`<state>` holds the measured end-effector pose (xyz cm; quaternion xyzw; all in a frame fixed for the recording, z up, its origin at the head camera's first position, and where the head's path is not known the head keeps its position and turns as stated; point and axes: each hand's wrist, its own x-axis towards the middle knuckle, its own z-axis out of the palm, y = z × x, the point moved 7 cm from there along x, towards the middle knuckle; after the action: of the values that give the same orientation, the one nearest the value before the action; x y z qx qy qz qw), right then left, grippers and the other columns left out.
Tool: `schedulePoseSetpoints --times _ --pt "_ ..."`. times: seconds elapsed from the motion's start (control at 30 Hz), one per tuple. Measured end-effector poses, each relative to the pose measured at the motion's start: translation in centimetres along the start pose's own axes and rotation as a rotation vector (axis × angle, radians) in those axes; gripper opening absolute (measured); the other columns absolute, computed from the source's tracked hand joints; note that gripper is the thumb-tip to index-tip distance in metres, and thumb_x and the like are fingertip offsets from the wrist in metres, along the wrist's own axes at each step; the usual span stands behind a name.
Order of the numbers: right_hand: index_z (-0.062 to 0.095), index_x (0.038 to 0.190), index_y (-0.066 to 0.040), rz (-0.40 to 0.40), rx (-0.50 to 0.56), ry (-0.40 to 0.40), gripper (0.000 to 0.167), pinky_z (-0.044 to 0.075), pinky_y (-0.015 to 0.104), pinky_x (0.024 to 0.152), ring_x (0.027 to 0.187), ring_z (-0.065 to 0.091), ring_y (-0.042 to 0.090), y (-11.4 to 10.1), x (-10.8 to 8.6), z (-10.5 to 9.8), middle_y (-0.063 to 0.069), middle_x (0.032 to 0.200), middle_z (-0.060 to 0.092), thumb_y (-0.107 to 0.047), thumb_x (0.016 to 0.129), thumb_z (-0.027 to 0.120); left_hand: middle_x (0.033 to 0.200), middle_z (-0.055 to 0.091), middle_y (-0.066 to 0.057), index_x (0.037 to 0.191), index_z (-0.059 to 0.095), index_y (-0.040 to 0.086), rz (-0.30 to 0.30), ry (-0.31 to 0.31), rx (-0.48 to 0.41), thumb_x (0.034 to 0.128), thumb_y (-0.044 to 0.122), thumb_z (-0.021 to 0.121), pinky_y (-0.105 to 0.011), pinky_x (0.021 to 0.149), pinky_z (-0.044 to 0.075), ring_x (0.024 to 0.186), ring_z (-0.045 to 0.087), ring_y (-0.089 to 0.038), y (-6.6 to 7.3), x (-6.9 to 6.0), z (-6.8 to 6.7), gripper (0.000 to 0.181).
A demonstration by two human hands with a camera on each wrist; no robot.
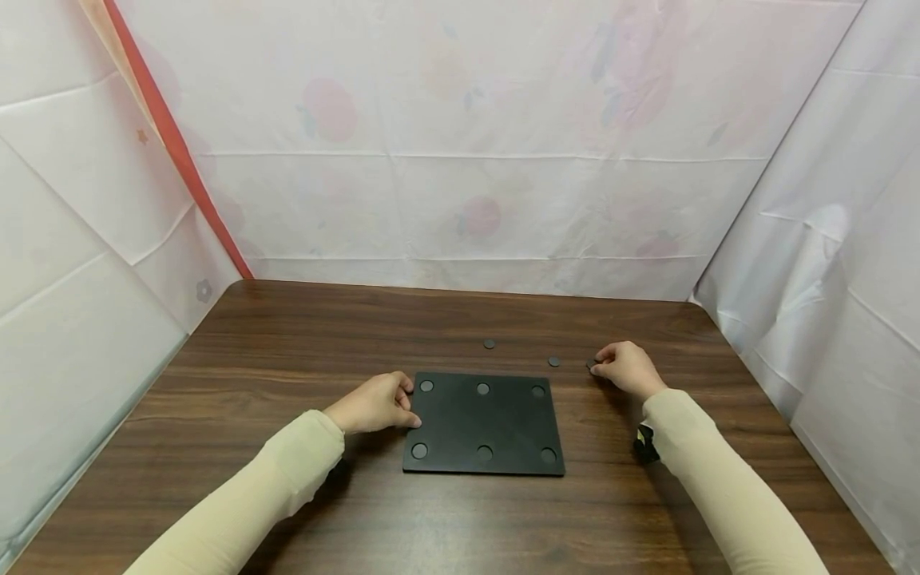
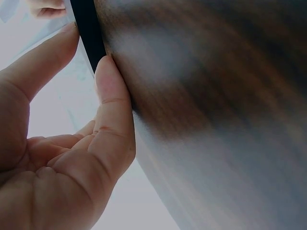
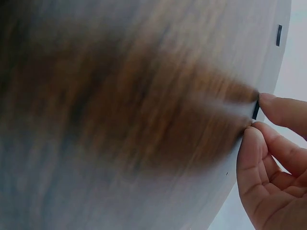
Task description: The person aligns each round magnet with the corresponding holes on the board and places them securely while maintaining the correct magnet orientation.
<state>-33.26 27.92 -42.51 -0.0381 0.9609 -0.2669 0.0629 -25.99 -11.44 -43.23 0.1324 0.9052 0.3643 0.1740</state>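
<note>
A thin black rectangular board [image 1: 483, 419] with several round recesses along its far and near sides lies flat on the table. At its left edge my left hand [image 1: 381, 402] holds the board between thumb and fingers, and the left wrist view shows fingertips against the dark board edge [image 2: 90, 36]. Right of the board, my right hand [image 1: 627, 369] pinches a small dark disc [image 3: 255, 110] at the tabletop, mostly hidden by the fingertips. Two more dark discs lie beyond the board: one disc [image 1: 553, 362] close to the right hand, another disc [image 1: 489, 344] farther left.
The brown wood-grain table [image 1: 323, 335] reaches back to a pale patterned curtain [image 1: 460, 160]. White cloth [image 1: 862, 239] hangs on the right side, and a red strip [image 1: 176, 144] runs down at the left corner.
</note>
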Motion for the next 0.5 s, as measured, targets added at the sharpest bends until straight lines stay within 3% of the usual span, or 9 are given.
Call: schedulePoseSetpoints --times 0.5 --pt "0.066 0.115 0.006 -0.026 -0.022 0.018 0.028 0.052 0.040 0.072 0.084 0.063 0.025 -0.16 0.26 0.15 0.020 0.102 0.067 -0.013 0.093 0.065 0.086 0.063 -0.003 0.121 0.053 -0.007 0.003 0.004 0.008 0.0781 0.013 0.082 -0.029 0.070 0.049 0.076 0.056 -0.013 0.10 -0.01 -0.06 0.056"
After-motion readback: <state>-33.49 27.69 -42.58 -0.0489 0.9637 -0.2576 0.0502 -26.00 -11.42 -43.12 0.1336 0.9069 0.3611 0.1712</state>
